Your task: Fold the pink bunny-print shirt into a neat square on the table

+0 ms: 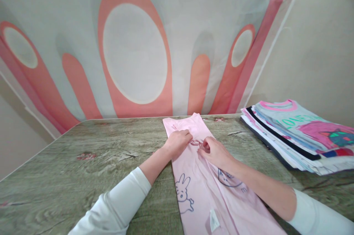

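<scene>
A long pink garment (199, 183) lies lengthwise on the table with its sides turned inward. It bears dark line drawings, one of them a rabbit, and a white tag shows near the bottom of the view. My left hand (178, 142) is closed on the cloth in its upper part, fingertips pressed together. Just to the right, my right hand (215, 152) pinches the same garment with thumb and fingers. Between the two hands the fabric is gathered in small darker pink folds, or a thin tie; I cannot tell which.
A stack of folded clothes (287, 135), topped by a grey shirt with a pink collar, stands on the table at the right. The wood-patterned table (110, 161) meets a wall covering (182, 43) with coral shapes at its far edge.
</scene>
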{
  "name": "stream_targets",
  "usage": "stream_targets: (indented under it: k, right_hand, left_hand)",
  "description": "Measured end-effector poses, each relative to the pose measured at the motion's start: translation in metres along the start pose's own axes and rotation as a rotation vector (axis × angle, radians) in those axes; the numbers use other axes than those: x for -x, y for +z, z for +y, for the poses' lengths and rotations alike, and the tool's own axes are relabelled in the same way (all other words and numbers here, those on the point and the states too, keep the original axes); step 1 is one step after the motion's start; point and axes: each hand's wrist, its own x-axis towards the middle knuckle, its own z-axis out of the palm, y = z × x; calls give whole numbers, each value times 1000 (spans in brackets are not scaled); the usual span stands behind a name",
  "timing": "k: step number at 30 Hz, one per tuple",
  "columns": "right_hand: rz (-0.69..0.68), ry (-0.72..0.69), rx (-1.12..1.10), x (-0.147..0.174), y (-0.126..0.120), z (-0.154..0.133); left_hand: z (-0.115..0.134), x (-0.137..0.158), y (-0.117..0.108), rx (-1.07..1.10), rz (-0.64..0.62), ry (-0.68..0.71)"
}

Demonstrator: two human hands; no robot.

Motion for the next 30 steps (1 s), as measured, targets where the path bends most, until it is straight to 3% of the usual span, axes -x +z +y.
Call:
stream_targets:
  k: [9, 15, 17, 22, 25, 30]
  right_hand:
    - [-12, -31, -46, -3, 0, 3]
    - [-18, -36, -49, -4, 0, 2]
    - [-30, -43, -46, -4, 0, 2]
    - [-38, -51, -35, -3, -1, 1]
    - [-14, -28, -34, -3, -1, 2]
    - [29, -67, -17, 0, -1, 2]
  left_hand:
    - [3, 0, 3, 2, 48, 12]
    - [-8, 4, 12, 288, 126, -5]
    - [-22, 4, 17, 397, 168, -98]
    - [-71, -5, 22, 336, 236, -611]
    - [-89, -14, 25, 307, 178, -689]
    - [-96, -34, 33, 318, 90, -693]
